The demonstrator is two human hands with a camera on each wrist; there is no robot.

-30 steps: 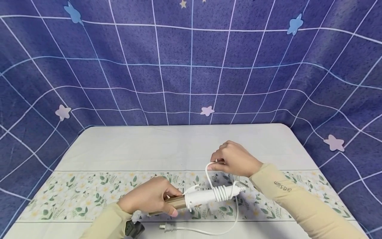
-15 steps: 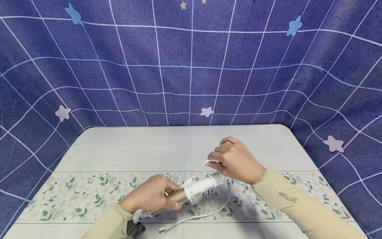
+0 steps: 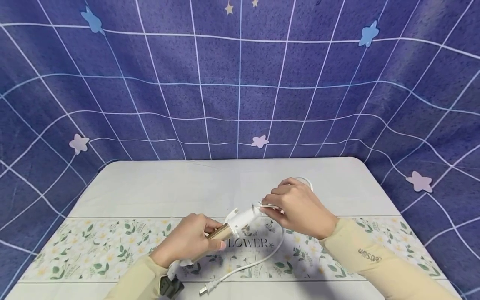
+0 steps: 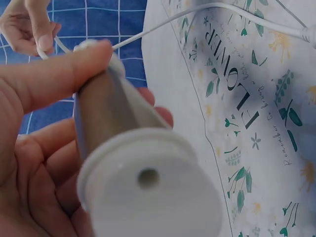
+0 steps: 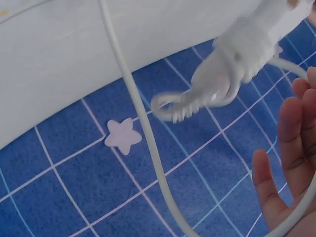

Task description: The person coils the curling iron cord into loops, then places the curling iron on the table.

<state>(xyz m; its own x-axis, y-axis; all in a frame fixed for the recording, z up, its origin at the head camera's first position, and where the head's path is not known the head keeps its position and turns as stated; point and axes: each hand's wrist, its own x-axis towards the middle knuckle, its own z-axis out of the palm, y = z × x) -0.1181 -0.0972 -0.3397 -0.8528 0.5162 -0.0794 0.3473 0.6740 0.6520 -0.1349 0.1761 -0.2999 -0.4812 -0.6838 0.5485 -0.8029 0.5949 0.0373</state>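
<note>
A curling iron with a gold barrel [image 3: 220, 234] and a white handle [image 3: 241, 221] is held tilted up to the right over the table. My left hand [image 3: 187, 239] grips the barrel, thumb along its near side; its white tip [image 4: 153, 202] faces the left wrist camera. White cord [image 5: 143, 116] is wound in several turns round the handle. My right hand [image 3: 301, 208], at the handle's end, pinches the cord between thumb and finger; other fingers [image 5: 289, 133] show in the right wrist view. The cord's plug [image 3: 208, 287] hangs near the table's front.
A white tablecloth [image 3: 176, 183] with a flowered band and the word FLOWER covers the table. Blue curtain [image 3: 240, 96] with white grid lines and star shapes rises behind the table and along both sides. A dark wrist device [image 3: 170, 286] sits at the left cuff.
The handle end has swung up and away, towards the right hand. My right hand has carried the cord round the handle, and a cord loop now shows behind it.
</note>
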